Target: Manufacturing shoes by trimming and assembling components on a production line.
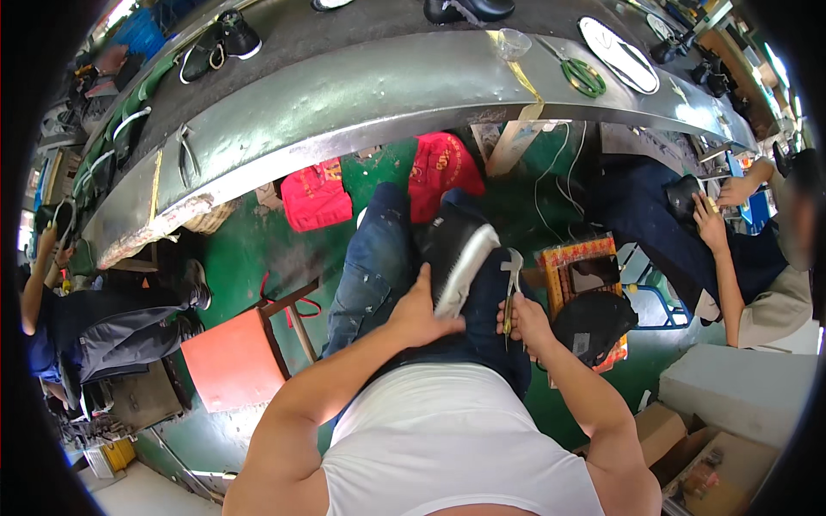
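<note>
A black shoe (pixel 453 243) with a white sole rests across my lap, its sole turned toward my right. My left hand (pixel 420 316) is closed round the near end of the shoe. Pliers (pixel 514 268) with metal jaws stand upright in my closed right hand (pixel 527 322), just right of the shoe. Their jaws point away from me and appear apart from the sole. My fingers hide most of the handles.
Ahead runs a metal bench edge (pixel 344 112) with green-handled scissors (pixel 583 77), a white sole (pixel 618 55), a plastic cup (pixel 514 45) and pliers (pixel 186 155). An orange stool (pixel 232 361) stands left, a black cap (pixel 594 325) right. Co-workers sit on both sides.
</note>
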`<control>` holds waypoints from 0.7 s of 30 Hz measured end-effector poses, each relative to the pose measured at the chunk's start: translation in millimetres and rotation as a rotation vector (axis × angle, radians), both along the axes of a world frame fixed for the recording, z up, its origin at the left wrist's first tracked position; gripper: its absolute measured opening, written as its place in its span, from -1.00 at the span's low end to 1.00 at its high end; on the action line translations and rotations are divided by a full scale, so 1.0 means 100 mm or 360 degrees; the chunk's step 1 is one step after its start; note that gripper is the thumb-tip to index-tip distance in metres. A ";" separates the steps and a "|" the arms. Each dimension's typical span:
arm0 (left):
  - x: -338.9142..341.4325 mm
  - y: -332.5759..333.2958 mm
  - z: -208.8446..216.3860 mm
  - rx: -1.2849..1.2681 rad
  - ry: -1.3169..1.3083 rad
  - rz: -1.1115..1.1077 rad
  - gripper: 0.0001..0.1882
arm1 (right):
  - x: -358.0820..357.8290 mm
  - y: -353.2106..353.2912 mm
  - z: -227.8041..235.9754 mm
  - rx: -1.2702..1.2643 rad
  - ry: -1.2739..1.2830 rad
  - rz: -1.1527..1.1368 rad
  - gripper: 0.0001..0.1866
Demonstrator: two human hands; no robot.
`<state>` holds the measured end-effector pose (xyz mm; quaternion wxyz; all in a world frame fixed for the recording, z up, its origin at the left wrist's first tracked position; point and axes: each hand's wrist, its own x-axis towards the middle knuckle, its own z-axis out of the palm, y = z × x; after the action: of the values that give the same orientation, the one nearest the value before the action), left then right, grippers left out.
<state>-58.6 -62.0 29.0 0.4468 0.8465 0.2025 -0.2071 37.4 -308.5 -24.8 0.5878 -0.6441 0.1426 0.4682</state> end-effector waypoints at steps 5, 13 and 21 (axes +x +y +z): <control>-0.04 0.11 -0.43 -0.0380 -0.0269 0.0571 0.03 | 0.03 0.09 0.32 -0.0038 -0.0589 0.0515 -0.74; -0.20 0.08 -0.71 -0.0565 -0.0332 0.0620 -0.04 | 0.19 0.31 0.81 -0.0273 -0.1668 0.1730 -0.49; -0.27 -0.05 -0.57 -0.0097 -0.0341 0.0388 0.14 | 0.35 0.91 1.29 -0.0709 -0.1868 0.2214 -0.51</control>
<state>-86.0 -67.3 -28.2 0.5132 0.8188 0.2486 -0.0660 72.4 -217.4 104.0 0.0167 -0.8158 -0.5077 0.2765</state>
